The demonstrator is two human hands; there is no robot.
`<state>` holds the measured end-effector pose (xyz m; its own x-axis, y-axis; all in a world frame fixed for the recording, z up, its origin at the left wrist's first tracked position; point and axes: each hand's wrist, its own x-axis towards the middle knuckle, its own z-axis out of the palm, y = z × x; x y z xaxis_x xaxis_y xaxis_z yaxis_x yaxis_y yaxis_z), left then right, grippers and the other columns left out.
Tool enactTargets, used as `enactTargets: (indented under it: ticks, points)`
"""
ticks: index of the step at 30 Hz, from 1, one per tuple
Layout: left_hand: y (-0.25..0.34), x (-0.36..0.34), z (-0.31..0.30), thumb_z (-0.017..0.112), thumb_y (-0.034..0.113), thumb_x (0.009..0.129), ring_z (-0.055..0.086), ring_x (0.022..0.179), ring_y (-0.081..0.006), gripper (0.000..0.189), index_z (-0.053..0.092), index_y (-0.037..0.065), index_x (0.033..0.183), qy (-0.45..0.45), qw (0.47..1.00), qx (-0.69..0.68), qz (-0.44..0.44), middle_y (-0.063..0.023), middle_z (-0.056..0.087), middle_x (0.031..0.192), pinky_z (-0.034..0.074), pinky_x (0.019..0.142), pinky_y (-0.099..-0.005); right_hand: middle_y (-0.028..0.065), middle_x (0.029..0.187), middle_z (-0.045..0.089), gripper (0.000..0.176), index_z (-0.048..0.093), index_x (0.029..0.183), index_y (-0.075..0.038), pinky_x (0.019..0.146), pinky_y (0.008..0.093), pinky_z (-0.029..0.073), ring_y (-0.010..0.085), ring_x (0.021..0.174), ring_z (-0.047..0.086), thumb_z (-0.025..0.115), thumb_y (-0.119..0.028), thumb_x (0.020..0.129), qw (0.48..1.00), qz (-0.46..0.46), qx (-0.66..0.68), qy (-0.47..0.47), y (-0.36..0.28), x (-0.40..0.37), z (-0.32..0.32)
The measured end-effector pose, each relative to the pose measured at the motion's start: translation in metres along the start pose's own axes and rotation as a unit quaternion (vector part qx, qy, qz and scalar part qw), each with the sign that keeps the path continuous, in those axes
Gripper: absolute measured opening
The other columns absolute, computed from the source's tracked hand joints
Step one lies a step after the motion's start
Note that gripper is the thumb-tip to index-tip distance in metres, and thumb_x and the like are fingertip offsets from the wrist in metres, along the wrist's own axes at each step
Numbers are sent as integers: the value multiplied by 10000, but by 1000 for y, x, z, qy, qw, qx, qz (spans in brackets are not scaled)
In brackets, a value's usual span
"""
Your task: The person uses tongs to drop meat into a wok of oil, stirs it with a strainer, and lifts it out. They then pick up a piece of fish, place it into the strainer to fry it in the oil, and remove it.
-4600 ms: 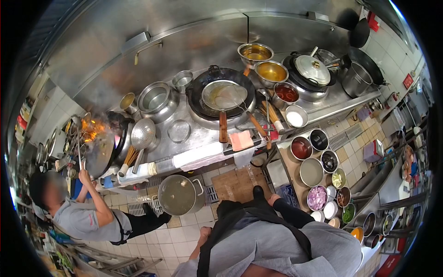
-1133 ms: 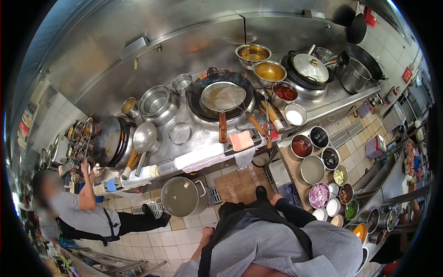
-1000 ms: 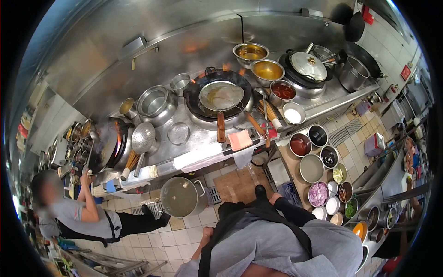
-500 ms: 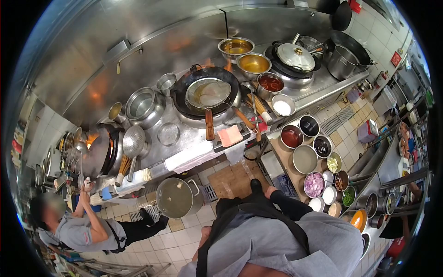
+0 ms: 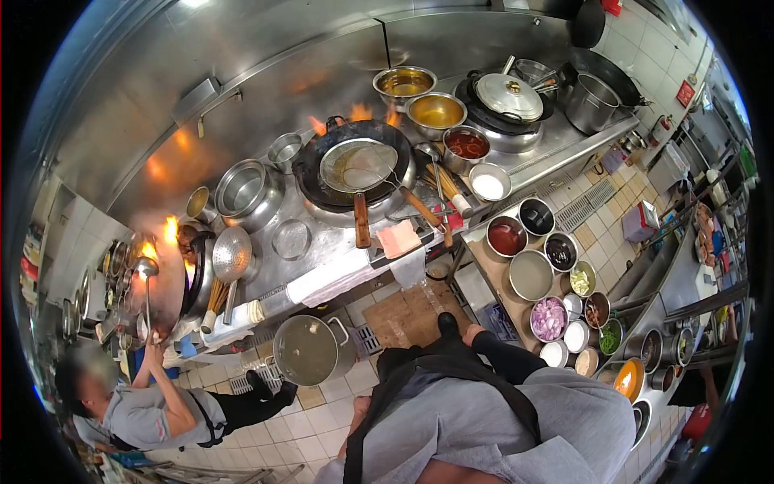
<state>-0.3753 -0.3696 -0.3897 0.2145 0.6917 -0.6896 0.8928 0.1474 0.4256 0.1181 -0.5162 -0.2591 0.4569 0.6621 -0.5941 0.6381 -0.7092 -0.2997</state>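
Steel pot (image 5: 306,350) sits on the floor tiles, just below the range front. Left hand (image 5: 355,410) is nearest to it, not touching. Only a sliver of that hand shows, so I can't tell its grip. Right hand (image 5: 472,334), at the end of a black sleeve, is low by the brown board (image 5: 409,313) on the floor. It's too small to tell the grip there either; nothing visibly held. Side surface (image 5: 489,270) to the right carries round bowls, one with chopped purple onion (image 5: 549,319). Straight ahead is a black wok (image 5: 310,173) with a wire strainer (image 5: 357,164) lying in it, flames at the back rim. Far left, a co-worker (image 5: 145,411) holds a ladle (image 5: 147,270) over a second, flaming wok (image 5: 173,282).
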Motion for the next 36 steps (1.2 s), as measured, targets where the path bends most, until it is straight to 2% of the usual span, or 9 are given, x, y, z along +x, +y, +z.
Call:
enactTargets:
  ticks: [3, 7, 8, 11, 15, 21, 24, 27, 36]
  points:
    - [1, 2, 0, 668, 234, 797, 735, 977, -350, 342, 747, -69, 936, 0, 999, 22, 23, -269, 741, 966, 553, 809, -404, 256, 1055, 727, 339, 759, 974, 33, 925, 455, 553, 389, 1033, 702, 584, -247, 898, 999, -11, 21, 32, 6, 7, 12]
    - [0, 4, -2, 656, 248, 803, 733, 985, -364, 351, 750, -63, 937, -3, 995, 72, 75, -277, 737, 971, 556, 820, -412, 267, 1048, 726, 340, 757, 969, 31, 916, 463, 555, 393, 1017, 706, 576, -250, 906, 999, 13, 28, -14, 5, 8, 9]
    - [-1, 4, -4, 653, 251, 805, 732, 988, -368, 353, 750, -61, 938, -13, 987, 115, 116, -279, 736, 972, 557, 823, -414, 268, 1045, 726, 345, 757, 969, 30, 911, 465, 557, 392, 1012, 707, 569, -254, 912, 1000, 11, 17, -16, 4, 8, 9]
    - [1, 3, 0, 608, 303, 827, 715, 1013, -398, 389, 759, -39, 934, 21, 999, -17, -25, -287, 725, 991, 552, 863, -441, 262, 1050, 727, 359, 758, 969, 29, 917, 468, 554, 388, 1018, 705, 552, -260, 923, 1000, -8, 16, -17, -1, 0, -2]
    - [-3, 3, 0, 602, 303, 831, 716, 1012, -392, 388, 760, -37, 932, 6, 1000, 11, -17, -284, 727, 987, 549, 865, -440, 233, 1031, 726, 299, 770, 951, -7, 912, 469, 554, 403, 1016, 687, 617, -242, 848, 999, 8, 41, 6, 8, 19, 20]
    - [-5, 5, 3, 609, 296, 821, 720, 1000, -390, 378, 761, -37, 912, 15, 1000, 10, 4, -276, 731, 960, 551, 851, -441, 230, 1001, 726, 300, 768, 900, -13, 920, 476, 543, 407, 1005, 685, 587, -241, 829, 999, 11, 31, 22, 2, 5, 8]
    - [-1, 0, 1, 612, 295, 816, 722, 990, -387, 374, 761, -38, 904, 18, 1000, -9, -5, -273, 732, 949, 552, 844, -439, 232, 1076, 728, 351, 767, 989, 12, 971, 452, 532, 387, 1067, 685, 581, -256, 859, 999, -12, 44, -8, 10, 12, 14]
    - [1, 0, 1, 616, 293, 812, 724, 980, -385, 371, 761, -38, 896, 21, 1000, -16, -5, -270, 733, 937, 553, 836, -438, 234, 1079, 727, 343, 769, 985, 5, 966, 452, 535, 375, 1063, 690, 588, -251, 847, 999, -44, -4, -6, 21, 32, 35]
    - [0, 3, 0, 628, 288, 797, 730, 951, -378, 360, 761, -38, 872, 28, 999, -31, -6, -259, 736, 902, 557, 814, -434, 244, 1039, 731, 327, 774, 946, 4, 951, 452, 543, 379, 1048, 699, 586, -249, 861, 999, -4, 29, 16, 7, 10, 15]
